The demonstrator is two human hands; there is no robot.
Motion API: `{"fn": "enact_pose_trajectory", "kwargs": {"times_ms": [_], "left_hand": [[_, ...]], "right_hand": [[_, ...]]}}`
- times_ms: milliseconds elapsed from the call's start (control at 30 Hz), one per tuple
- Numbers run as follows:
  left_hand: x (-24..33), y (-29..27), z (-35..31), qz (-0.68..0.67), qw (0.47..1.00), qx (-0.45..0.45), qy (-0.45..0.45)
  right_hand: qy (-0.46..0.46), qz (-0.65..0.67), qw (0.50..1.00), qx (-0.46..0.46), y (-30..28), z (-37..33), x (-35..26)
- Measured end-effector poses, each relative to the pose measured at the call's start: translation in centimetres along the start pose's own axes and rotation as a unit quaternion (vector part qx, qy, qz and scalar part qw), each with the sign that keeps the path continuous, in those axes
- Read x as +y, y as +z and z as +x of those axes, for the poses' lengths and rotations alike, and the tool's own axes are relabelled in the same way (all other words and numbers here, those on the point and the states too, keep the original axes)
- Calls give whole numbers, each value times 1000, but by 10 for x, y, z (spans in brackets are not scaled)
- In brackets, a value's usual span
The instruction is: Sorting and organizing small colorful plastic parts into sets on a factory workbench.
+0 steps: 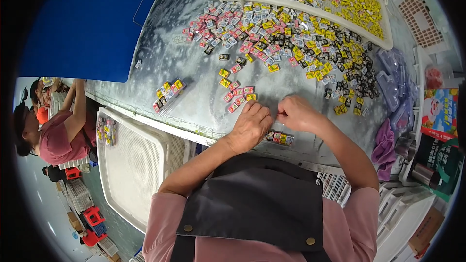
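Observation:
Near the front edge of the table, my left hand (251, 127) is closed with its fingers bent down, next to a small group of pink and yellow wrapped pieces (239, 98). My right hand (297, 113) is closed in a pinch just to its right. What either hand holds is hidden by the fingers. Just below my hands lies a small clear pack (279, 138) with a row of coloured pieces in it. A second clear pack (168, 97), filled with yellow, pink and black pieces, rests on the table to the left.
A wide heap of small wrapped pieces (272, 34) spreads beyond my hands. Behind it stands a white tray (296, 6) of sorted pieces. A blue board (87, 24) is at left, above a white mesh tray (131, 165). Purple cloth (384, 148) hangs right. A co-worker (63, 131) stands left.

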State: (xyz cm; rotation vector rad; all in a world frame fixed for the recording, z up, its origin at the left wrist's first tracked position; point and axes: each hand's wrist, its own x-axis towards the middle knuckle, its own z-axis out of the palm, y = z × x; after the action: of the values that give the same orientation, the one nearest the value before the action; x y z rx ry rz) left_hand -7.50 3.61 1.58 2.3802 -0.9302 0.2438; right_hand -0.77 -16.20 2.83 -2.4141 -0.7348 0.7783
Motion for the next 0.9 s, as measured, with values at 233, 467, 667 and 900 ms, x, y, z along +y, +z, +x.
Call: {"fn": "enact_pose_trajectory", "kwargs": {"times_ms": [233, 467, 667, 900], "left_hand": [[5, -6, 3, -18, 1000, -15, 17], [3, -6, -1, -14, 999, -29, 22], [7, -8, -2, -20, 999, -41, 18], [11, -13, 3, -47, 997, -67, 13]], "right_hand": [[-42, 40, 998, -12, 2, -6, 4], [0, 100, 992, -76, -6, -10, -1], [-71, 40, 996, -20, 5, -12, 2], [-59, 15, 998, -32, 8, -15, 6]]}}
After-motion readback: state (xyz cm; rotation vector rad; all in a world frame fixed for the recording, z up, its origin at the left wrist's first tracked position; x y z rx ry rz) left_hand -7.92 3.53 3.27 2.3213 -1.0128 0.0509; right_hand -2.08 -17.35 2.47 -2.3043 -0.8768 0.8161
